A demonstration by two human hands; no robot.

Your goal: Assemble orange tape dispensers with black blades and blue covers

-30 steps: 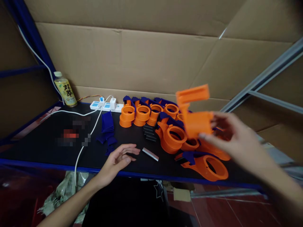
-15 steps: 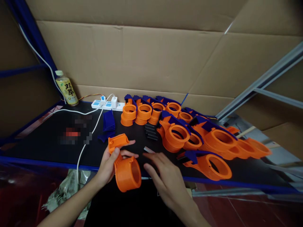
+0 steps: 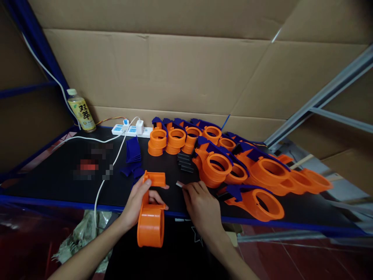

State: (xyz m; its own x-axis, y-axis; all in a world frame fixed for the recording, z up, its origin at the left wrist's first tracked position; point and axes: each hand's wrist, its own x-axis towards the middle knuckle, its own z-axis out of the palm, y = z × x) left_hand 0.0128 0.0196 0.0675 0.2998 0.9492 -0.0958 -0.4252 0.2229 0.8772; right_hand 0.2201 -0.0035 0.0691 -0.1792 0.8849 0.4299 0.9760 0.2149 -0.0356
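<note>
My left hand (image 3: 136, 200) is closed around an orange plastic tape dispenser body (image 3: 150, 227), held upright over the table's front edge. Its round hub hangs below my fingers, and a flat channel-like end sticks out at the top. My right hand (image 3: 203, 206) is low over the black tabletop, fingers pinched on one end of a small silvery metal strip (image 3: 179, 184); the fingertips are partly hidden. Close to my left hand lie dark blue plastic pieces (image 3: 133, 151), some stacked. Beyond my right hand sits a group of black strips (image 3: 185, 161).
Several orange-and-blue tape dispensers (image 3: 217, 166) crowd the table's middle and right. A white power strip (image 3: 145, 132) with plugs lies at the back, its white cable (image 3: 112, 167) crossing the left side. A yellow-labelled bottle (image 3: 82, 112) stands back left against the cardboard wall (image 3: 175, 74).
My left hand has turned the orange body so its top end points right and its hub hangs straight down. My right hand's fingers have closed on the metal strip.
</note>
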